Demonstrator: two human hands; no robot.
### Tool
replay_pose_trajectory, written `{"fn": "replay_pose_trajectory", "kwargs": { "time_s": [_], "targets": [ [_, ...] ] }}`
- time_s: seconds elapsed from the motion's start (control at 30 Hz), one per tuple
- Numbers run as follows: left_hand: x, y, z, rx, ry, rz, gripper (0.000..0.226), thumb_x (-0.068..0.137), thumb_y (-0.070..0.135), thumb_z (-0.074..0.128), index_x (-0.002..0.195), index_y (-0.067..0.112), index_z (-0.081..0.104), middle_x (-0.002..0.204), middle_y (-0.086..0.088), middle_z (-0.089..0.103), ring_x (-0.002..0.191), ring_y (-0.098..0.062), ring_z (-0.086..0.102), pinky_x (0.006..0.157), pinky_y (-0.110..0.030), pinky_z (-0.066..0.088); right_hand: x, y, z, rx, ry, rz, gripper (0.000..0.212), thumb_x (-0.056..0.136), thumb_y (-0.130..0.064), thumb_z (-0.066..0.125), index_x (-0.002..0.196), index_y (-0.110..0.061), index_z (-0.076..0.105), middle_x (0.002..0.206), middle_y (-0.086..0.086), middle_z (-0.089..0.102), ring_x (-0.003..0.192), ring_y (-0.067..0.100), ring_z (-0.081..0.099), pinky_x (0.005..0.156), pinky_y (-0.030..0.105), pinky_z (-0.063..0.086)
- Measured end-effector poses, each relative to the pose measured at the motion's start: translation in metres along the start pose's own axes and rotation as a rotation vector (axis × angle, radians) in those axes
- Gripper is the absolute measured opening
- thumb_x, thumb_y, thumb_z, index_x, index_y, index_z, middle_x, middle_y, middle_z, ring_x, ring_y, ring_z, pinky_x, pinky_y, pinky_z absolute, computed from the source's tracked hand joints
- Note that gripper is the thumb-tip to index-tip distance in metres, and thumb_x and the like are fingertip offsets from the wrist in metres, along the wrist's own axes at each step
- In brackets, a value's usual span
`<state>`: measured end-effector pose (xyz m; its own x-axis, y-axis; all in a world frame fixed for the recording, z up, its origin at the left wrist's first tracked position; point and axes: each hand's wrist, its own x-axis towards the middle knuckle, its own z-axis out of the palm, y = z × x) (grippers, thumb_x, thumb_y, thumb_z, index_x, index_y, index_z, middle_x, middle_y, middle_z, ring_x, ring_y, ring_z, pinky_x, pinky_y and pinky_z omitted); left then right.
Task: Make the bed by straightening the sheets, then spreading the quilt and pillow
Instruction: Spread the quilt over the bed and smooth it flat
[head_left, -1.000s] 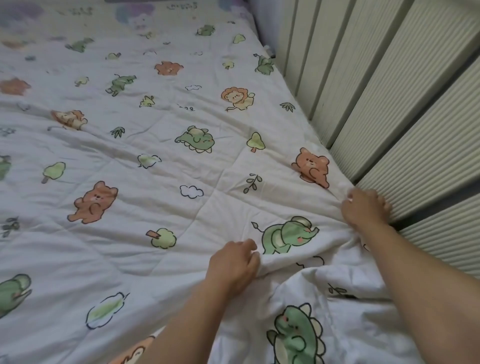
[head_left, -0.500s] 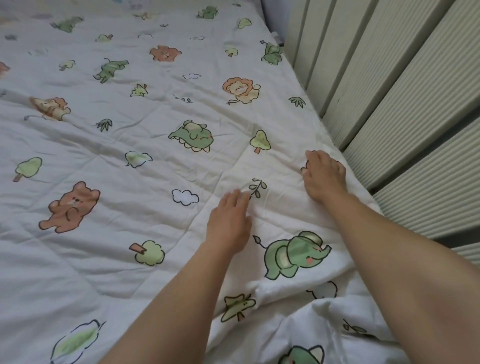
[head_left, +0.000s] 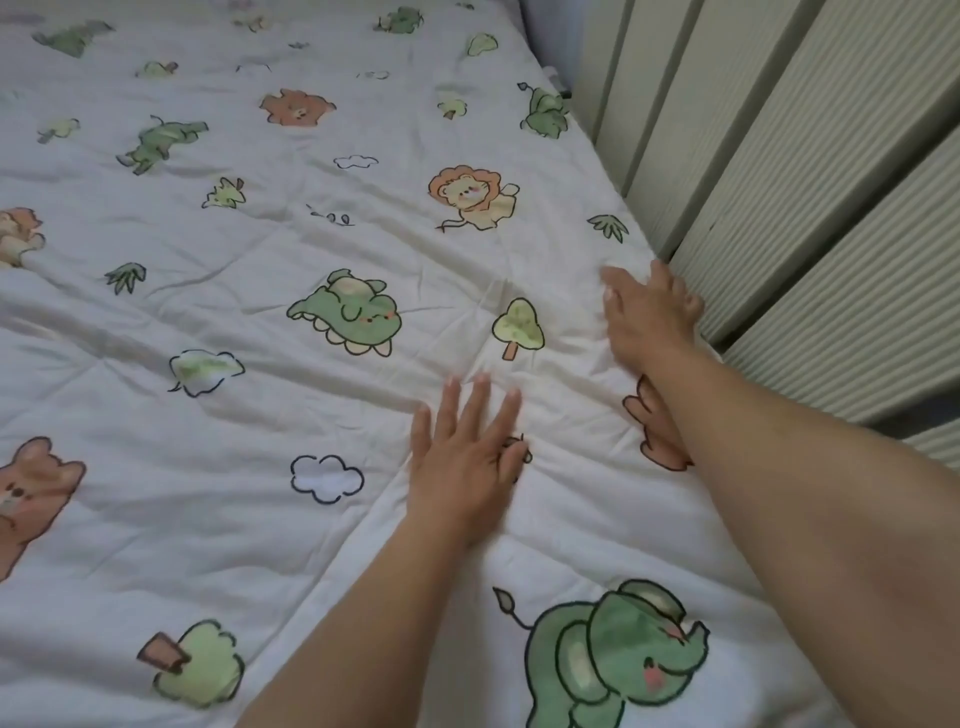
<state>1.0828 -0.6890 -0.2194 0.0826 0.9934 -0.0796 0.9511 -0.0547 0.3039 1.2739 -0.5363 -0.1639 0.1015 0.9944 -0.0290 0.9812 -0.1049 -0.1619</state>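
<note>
Both hands are reaching farther up the quilt (head_left: 218, 519) than half a second ago. The left hand (head_left: 462, 462) is lying flat with fingers spread, and the right hand (head_left: 649, 317) is pressing, fingers straight, at the quilt's edge. The quilt (white, printed with cartoon animals and trees) is lying spread wide and lightly creased, running right up against ribbed wall panels (head_left: 831, 208).

A home bedroom: animal-print quilt (head_left: 311, 322) beside ribbed panels (head_left: 831, 208).
</note>
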Motion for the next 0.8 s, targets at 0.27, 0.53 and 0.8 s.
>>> {"fn": "replay_pose_trajectory", "kwargs": {
  "time_s": [0.27,0.53,0.8],
  "targets": [
    [-0.002,-0.002,0.010,-0.015,0.100,0.010,0.055,0.094,0.057,0.018,0.148,0.051,0.005,0.160,0.015,-0.003,0.147,-0.014,-0.015,0.116,-0.044,-0.005,0.025,0.002,0.011,0.029,0.029,-0.047,0.055,0.095,-0.017,0.049,0.145,-0.033,0.035,0.142,0.021,0.027,0.126,0.041,0.035,0.105,0.046,0.033],
    [0.022,0.019,-0.005,0.015,0.116,0.057,0.060,0.090,0.061,0.015,0.148,0.048,0.015,0.160,0.011,0.010,0.148,-0.027,-0.002,0.115,-0.044,-0.002,0.034,0.042,0.004,-0.292,-0.058,0.061,0.060,0.095,-0.033,0.052,0.149,-0.030,0.026,0.134,0.024,0.033,0.121,0.042,0.038,0.100,0.048,0.034],
    [0.028,0.017,0.015,0.085,0.063,0.075,0.066,0.087,0.063,0.013,0.150,0.045,0.004,0.162,0.004,-0.001,0.147,-0.034,-0.011,0.117,-0.050,0.002,0.024,0.035,0.028,0.159,-0.190,0.023,0.060,0.099,-0.056,0.019,0.153,-0.035,0.002,0.161,0.011,0.008,0.146,0.032,0.014,0.117,0.049,0.013]
  ]
}}
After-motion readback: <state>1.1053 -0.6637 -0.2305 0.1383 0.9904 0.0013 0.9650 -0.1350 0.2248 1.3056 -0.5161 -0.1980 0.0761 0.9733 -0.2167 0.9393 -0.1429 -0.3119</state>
